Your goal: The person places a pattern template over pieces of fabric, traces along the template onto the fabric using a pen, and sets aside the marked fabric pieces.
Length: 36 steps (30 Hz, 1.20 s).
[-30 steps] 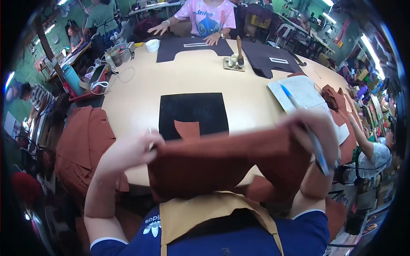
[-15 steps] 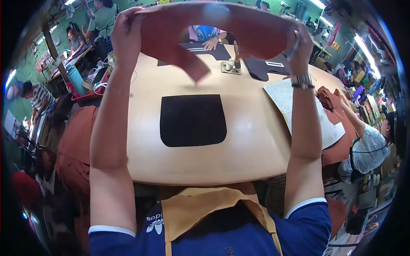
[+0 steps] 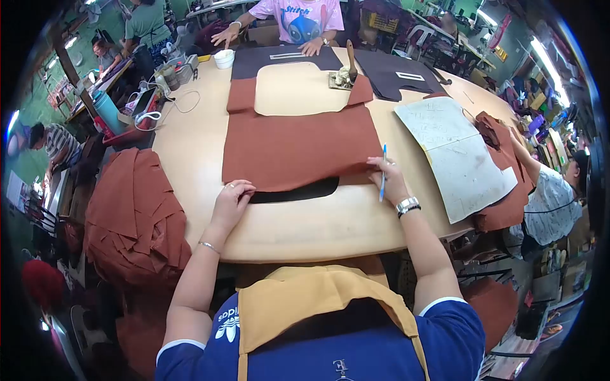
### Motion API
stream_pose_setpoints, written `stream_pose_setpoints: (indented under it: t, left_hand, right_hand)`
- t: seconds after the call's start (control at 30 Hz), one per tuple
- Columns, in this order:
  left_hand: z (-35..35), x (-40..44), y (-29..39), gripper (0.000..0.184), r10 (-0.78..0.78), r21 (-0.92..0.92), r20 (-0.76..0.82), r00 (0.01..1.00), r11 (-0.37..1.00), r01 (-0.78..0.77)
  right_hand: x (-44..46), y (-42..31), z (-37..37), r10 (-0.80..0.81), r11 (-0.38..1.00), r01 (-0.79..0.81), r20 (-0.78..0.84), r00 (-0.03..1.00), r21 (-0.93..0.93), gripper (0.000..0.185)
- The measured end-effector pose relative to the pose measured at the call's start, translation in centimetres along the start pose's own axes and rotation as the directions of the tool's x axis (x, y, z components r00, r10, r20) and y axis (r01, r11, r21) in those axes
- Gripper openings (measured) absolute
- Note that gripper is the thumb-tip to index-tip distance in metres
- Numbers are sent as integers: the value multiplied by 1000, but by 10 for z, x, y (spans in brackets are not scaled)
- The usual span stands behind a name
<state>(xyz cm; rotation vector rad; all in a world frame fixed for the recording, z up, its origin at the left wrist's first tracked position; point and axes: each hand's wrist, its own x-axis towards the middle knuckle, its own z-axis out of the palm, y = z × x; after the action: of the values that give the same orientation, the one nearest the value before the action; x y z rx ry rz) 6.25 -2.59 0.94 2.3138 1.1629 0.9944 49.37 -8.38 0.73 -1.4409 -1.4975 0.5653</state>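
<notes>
Head view: a rust-brown piece of sheet material (image 3: 298, 143) lies across the table (image 3: 305, 238), just beyond and between the two hands. It has a matte, even surface and a broad, roughly rectangular body. From its far side two arms reach away, framing a wide, round-cornered opening through which the pale tabletop shows. The left arm is blocky, with a crease where it joins the body; the right one is narrower and slants, its end close to a brush (image 3: 351, 62). The near edge bows and ripples slightly, darker toward the right hand.

Under that edge, between the hands, part of a black panel (image 3: 295, 193) shows, one rounded corner visible.

The hands are well apart. The left hand (image 3: 235, 195) has its fingers at the near left corner of the brown piece. The right hand (image 3: 389, 179) holds the near right part of the edge with its fingertips, a blue pen (image 3: 383, 190) held upright in the same hand.

Left of the left hand is a heap of rust-brown pieces (image 3: 135, 213); right of the right hand lies a pale board (image 3: 454, 159) with writing. Farther off, beyond both hands, a person (image 3: 311, 22) rests a hand on a dark piece (image 3: 286, 63).
</notes>
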Motion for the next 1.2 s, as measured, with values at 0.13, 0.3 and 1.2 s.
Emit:
stream_pose_setpoints:
  t: [0.13,0.3,1.2]
  left_hand:
    - [-5,-20,11,9,-39,17,3,999,999,39]
    - [-10,-46,23,7,69,159,-16,997,985,-66]
    - [-1,-71,69,55,62,241,307,950,960,-141]
  right_hand:
    - [-27,-11,1,-221,868,270,163,962,-416,43]
    - [-56,-24,-7,-267,818,334,206,942,-468,40]
    - [93,24,38,-183,727,86,-72,981,-681,43]
